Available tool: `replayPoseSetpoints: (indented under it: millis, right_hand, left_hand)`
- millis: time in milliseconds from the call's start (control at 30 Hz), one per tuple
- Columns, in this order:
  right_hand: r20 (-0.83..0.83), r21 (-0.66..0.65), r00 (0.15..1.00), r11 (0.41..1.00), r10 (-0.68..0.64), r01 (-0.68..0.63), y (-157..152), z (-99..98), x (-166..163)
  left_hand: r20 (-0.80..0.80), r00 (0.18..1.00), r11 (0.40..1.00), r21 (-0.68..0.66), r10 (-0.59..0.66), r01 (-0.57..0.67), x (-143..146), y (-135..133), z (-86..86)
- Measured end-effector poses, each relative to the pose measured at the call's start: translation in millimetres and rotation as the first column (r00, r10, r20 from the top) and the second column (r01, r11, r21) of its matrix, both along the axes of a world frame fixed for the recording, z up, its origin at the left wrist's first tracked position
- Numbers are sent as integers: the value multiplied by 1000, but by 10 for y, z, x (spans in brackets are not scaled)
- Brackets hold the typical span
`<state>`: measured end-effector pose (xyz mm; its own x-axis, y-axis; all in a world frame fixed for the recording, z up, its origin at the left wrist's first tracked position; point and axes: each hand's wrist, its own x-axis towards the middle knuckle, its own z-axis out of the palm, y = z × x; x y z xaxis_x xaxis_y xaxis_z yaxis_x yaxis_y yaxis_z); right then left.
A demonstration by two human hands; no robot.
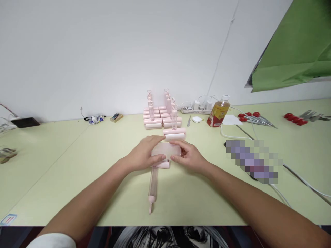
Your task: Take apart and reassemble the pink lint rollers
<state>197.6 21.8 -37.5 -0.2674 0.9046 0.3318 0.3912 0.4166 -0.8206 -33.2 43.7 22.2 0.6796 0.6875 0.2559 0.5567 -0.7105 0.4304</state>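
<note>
A translucent, pale lint roller cover (169,150) is held level between my two hands. My left hand (143,154) grips its left end, thumb at the near edge and fingers along the far edge. The right end is pinched the same way by my right hand (191,156). Just beneath the cover lies a pink lint roller (153,182), its clear handle pointing toward me and its head partly hidden by the cover and my left hand. Whether cover and head touch, I cannot tell. Directly beyond stands another pink lint roller (174,133), handle upright.
Several pink lint rollers (153,123) stand in rows near the wall. To their right are a power strip (191,110), a tweezer-like tool (189,120), a white box (197,119), a drink bottle (218,112) and red-handled tools (256,119). A blurred-out phone-like object (252,162) and cables lie at right.
</note>
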Motion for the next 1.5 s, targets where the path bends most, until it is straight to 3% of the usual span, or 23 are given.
replayPoseSetpoints:
  millis: [100, 233, 300, 367, 467, 600, 667, 767, 833, 900, 1067, 1267, 1367, 1433, 1500]
  right_hand:
    - [-26, -5, 998, 998, -60, 60, 21, 31, 23]
    - [-94, -42, 920, 925, -380, 378, 227, -11, 189]
    - [-21, -59, 880, 879, -475, 473, 361, -60, 280]
    - [89, -99, 869, 863, -488, 495, 473, -102, 331]
    - [236, -120, 869, 874, -436, 471, 569, -124, 324]
    - [322, -106, 858, 886, -399, 452, 596, -118, 285]
    - [220, -128, 902, 905, -372, 405, 593, -129, 292]
    - [-83, -179, 969, 960, -232, 215, 571, -140, 307]
    - [-264, -192, 955, 977, -138, 88, 543, -120, 304]
    - [-371, -165, 923, 985, -102, 42, 507, -79, 296]
    - [-466, -72, 877, 993, -120, 98, 428, 19, 264]
    - [-643, -197, 765, 971, -25, -133, 337, 37, 93]
    - [-685, -188, 728, 973, -30, -137, 319, 42, 81]
    - [-616, -178, 784, 983, -74, -47, 334, 44, 143]
    - [-420, -107, 894, 987, -156, 121, 365, 45, 239]
  left_hand:
    - [9, 1000, 992, -127, 10, -9, -28, 185, -53]
    - [-5, 978, 955, -213, 210, -206, -247, 556, -189]
    - [-38, 966, 935, -244, 256, -257, -378, 710, -264]
    - [-67, 959, 921, -269, 276, -283, -484, 808, -317]
    - [-121, 951, 908, -285, 285, -308, -561, 871, -315]
    - [-142, 945, 929, -187, 295, -319, -441, 887, -172]
    - [-77, 957, 946, -148, 280, -288, -271, 880, -76]
    - [44, 986, 977, -147, 162, -154, 53, 863, 44]
    - [115, 992, 984, -173, 53, -33, 247, 860, 82]
    - [212, 977, 968, -248, 7, 47, 388, 864, 79]
    - [486, 866, 867, -475, 115, 151, 541, 837, -26]
    - [669, 708, 873, -461, 226, 157, 645, 669, -39]
    - [735, 608, 885, -453, 301, 109, 596, 662, 7]
    - [792, 503, 902, -428, 346, 55, 468, 715, 46]
    - [817, 431, 909, -416, 384, -21, 256, 795, 80]
